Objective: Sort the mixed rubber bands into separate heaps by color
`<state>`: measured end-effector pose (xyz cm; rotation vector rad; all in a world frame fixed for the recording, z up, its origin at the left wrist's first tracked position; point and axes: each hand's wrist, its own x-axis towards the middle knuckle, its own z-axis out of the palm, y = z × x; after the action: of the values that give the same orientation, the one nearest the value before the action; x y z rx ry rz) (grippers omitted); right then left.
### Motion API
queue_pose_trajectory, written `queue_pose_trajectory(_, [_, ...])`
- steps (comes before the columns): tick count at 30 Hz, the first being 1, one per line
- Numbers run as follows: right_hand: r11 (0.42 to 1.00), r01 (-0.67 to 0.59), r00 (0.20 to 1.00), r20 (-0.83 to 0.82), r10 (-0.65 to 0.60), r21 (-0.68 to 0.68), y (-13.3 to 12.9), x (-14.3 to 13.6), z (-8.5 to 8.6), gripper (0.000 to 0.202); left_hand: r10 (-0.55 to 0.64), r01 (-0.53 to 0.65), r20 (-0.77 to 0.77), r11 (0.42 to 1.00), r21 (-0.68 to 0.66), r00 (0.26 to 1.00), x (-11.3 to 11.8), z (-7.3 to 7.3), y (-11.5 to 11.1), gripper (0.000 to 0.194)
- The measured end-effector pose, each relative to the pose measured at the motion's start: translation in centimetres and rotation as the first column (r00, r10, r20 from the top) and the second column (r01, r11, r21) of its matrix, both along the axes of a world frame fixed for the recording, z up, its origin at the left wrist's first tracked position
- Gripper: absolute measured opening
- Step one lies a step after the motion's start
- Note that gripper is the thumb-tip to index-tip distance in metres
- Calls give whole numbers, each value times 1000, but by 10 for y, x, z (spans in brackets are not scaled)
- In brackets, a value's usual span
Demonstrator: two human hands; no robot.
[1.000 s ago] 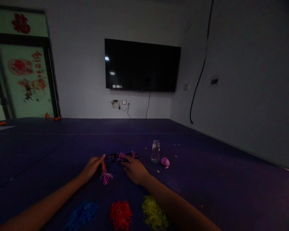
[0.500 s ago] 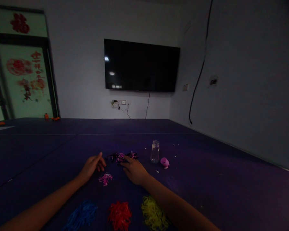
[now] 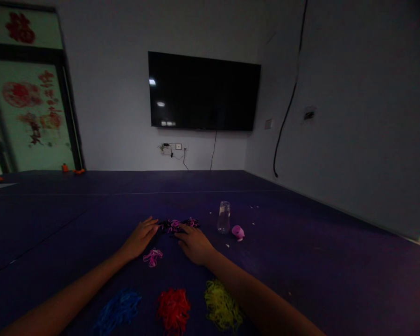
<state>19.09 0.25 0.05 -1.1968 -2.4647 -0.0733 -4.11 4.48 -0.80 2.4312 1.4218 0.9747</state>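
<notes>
A mixed pile of black and pink bands (image 3: 175, 226) lies on the dark purple table (image 3: 101, 212). My left hand (image 3: 141, 237) is at the pile's left end, its fingers stretched out. On the right side of the pile rests my right hand (image 3: 193, 243), fingers spread over its near edge. A small heap of pink bands (image 3: 153, 257) sits just right of my left wrist. Closer to me are heaps of blue bands (image 3: 119, 309), red bands (image 3: 173, 309) and yellow bands (image 3: 222, 305), the yellow one beside my right forearm.
A clear bottle (image 3: 224, 217) stands right of my right hand, with a pink cap-like piece (image 3: 238, 232) beside it. Small white scraps (image 3: 227, 245) are scattered nearby. Orange objects (image 3: 65, 167) sit at the far left edge. A television (image 3: 205, 92) hangs on the wall.
My left hand has moved up to the pile's left end, and its curled fingers have straightened. My right hand has hardly moved. The view has shifted slightly.
</notes>
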Motion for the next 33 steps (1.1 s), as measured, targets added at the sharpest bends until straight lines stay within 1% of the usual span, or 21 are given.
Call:
queue_pose_trajectory(4, [1000, -1, 1000, 13, 1, -9, 0, 0, 1, 36, -47, 49, -89, 999, 20, 995, 4, 1, 0, 39])
queue_pose_trajectory(8, [1000, -1, 1000, 14, 1, 2, 1, -1, 0, 37, -25, 20, -197, 999, -25, 980, 9, 1, -4, 39])
queue_pose_trajectory(12, [1000, -7, 1000, 8, 7, 12, 1, -1, -1, 37, -19, 7, -219, 998, -56, 976, 9, -2, -1, 42])
queue_pose_trajectory(16, [1000, -4, 1000, 7, 4, 3, 0, -1, 0, 37, -33, 18, -178, 996, -85, 983, 5, -6, 6, 44])
queue_pose_trajectory(20, [1000, 0, 1000, 5, 0, -1, -1, -1, 1, 37, -22, 7, -123, 993, -121, 992, 4, -5, 8, 46])
queue_pose_trajectory(23, [1000, -1, 1000, 0, 1, 2, 0, -1, 0, 36, -19, 16, -25, 991, -136, 1000, 4, -2, 7, 46])
queue_pose_trajectory(28, [1000, -9, 1000, 0, 9, 6, 4, 0, -4, 36, -62, 85, 161, 987, -139, 985, 1, 0, 4, 50])
queue_pose_trajectory(31, [1000, -5, 1000, 3, 5, 1, 5, 1, -5, 36, -47, 85, 219, 983, -164, 975, 0, 0, 2, 54])
queue_pose_trajectory(33, [1000, -9, 1000, 5, 9, -1, 4, 1, -5, 37, -32, 71, 230, 983, -167, 973, 1, 1, 1, 54])
